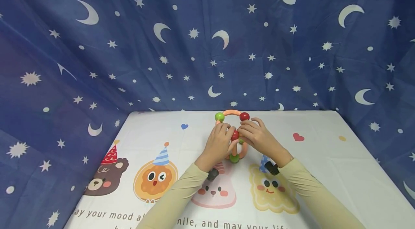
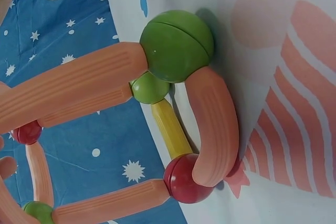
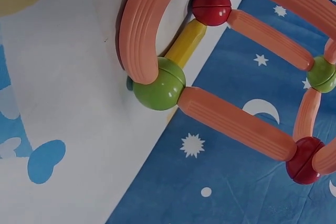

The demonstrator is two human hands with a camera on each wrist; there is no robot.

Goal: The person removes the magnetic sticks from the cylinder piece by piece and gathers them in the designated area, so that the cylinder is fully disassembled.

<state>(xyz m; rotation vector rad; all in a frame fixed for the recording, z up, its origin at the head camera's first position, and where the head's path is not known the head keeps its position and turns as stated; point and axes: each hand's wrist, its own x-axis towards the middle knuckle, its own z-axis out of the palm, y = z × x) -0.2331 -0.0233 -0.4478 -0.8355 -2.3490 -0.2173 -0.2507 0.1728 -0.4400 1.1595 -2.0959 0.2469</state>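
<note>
A toy frame of orange rods point(image 2: 73, 85) and red and green balls point(image 2: 177, 45) stands upright on the table, with curved orange rods at its base. The left hand point(image 1: 218, 145) grips the frame's upper front part from the left, thumb and fingers around a red ball point(image 1: 235, 135). From the right, the right hand point(image 1: 263, 139) holds the same part, fingertips by that ball; its exact contact is partly hidden. A curved orange rod point(image 1: 231, 112) joins a green ball point(image 1: 219, 117) and another red ball point(image 1: 244, 116) behind the hands. Low in the frame lies a yellow rod point(image 3: 186, 44).
The white tablecloth point(image 1: 324, 171) carries printed cartoon figures, hearts and lettering. A blue curtain point(image 1: 181, 48) with moons and stars hangs behind the table and at both sides. Dark wrist devices point(image 1: 271, 168) sit under both wrists.
</note>
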